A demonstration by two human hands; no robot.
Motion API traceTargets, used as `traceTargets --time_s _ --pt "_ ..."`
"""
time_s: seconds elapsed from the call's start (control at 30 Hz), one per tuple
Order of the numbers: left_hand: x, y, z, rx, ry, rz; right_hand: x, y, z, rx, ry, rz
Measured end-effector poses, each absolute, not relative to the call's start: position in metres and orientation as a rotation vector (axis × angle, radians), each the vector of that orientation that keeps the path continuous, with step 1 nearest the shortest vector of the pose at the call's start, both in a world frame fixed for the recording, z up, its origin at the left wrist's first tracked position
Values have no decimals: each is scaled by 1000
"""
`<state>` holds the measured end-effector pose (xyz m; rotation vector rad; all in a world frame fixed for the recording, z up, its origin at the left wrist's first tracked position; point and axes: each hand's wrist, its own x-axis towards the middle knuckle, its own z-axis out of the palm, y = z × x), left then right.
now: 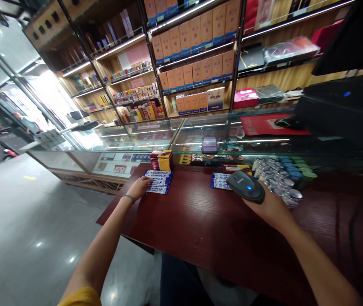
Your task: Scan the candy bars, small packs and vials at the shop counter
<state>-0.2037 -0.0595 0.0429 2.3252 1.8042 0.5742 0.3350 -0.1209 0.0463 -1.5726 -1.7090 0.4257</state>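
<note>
On the dark red wooden table, my left hand [139,188] has its fingers bent together over the left ends of a group of slim blue-and-white packets [160,182], pinching at their edge. My right hand [272,208] is wrapped round a black barcode scanner [247,186] with a blue light on top. The scanner's front end points left, beside a second group of blue-and-white packets [218,180] and partly covers it. Behind the left group stands a neat stack of red and yellow packs [161,160]. Another red and yellow pack [237,168] lies behind the scanner.
Several silver-lidded jars [278,180] and green-topped containers [307,173] crowd the table's right side. A glass display counter [149,136] runs behind the table [187,221]. Black equipment [337,106] rises at the right. Lit shelves with orange boxes [197,34] line the wall.
</note>
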Motion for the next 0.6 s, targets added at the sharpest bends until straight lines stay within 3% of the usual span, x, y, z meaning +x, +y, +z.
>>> traceTargets --time_s 0.3,0.6 --pt "-177 -61 49 2327 1705 681 338 -120 50 -1598 -1640 449" --pt "-18 -47 44 2327 1345 1010 339 -120 55 -1494 -1458 450"
